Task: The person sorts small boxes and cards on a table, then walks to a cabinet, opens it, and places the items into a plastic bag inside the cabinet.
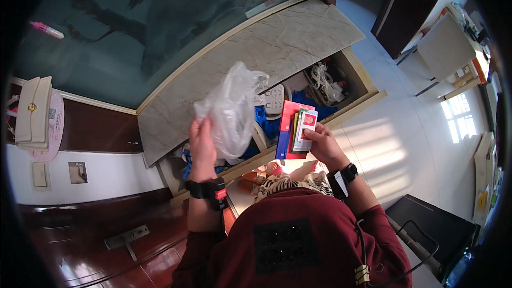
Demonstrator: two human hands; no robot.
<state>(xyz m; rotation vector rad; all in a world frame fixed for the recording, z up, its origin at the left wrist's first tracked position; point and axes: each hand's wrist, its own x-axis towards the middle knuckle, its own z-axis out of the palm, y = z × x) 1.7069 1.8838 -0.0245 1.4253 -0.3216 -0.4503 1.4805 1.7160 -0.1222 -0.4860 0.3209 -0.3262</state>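
My left hand (203, 148) grips a crumpled, clear plastic bag (234, 112) by its side, above the marbled top of a cabinet. In my right hand (326, 146) is a stack of flat cards and booklets, fanned slightly: a white card with a red picture (309, 120) lies uppermost under my thumb, and a larger red and blue folder (286, 136) is at the back. Below both hands is an open drawer (354, 100). It holds a white power strip (274, 100), blue plastic or cloth (266, 124), and a grey bin with coiled white cables (326, 82).
The marbled counter (296, 32) runs diagonally behind the drawer. A cream handbag (34, 116) is at far left, above wall switches (40, 174). A red-brown door with a metal handle (127, 237) stands lower left. A white chair (446, 48) is at upper right; orange shoes (252, 182) lie below the drawer.
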